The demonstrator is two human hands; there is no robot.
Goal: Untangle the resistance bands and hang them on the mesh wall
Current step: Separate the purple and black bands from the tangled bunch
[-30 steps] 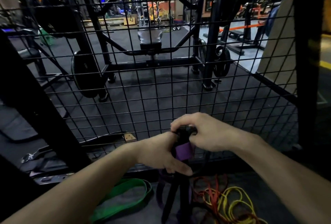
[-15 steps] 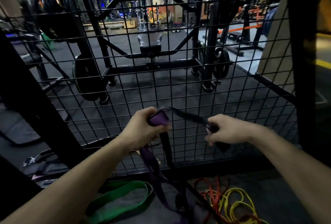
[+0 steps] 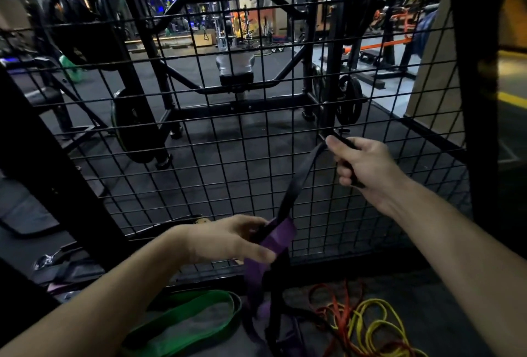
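The left hand [image 3: 228,239] is gripping the purple band [image 3: 273,242] low in front of the mesh wall [image 3: 199,157], fingers and thumb curling round the band's fold. The purple band is hanging down from that grip to the floor, where it is trailing among the other bands. The right hand [image 3: 362,164] is holding the black band [image 3: 299,180] higher up and to the right, close against the mesh, with the fingers wrapping round it and the thumb pressing on top. The black band is running taut on a slant from the right hand down to the left hand, where it is passing beside the purple fold and dropping on toward the floor. A green band [image 3: 185,319] is lying flat on the floor under the left forearm. A red band [image 3: 342,308] and a yellow band [image 3: 376,325] are lying in a loose heap to the right of the hanging bands.
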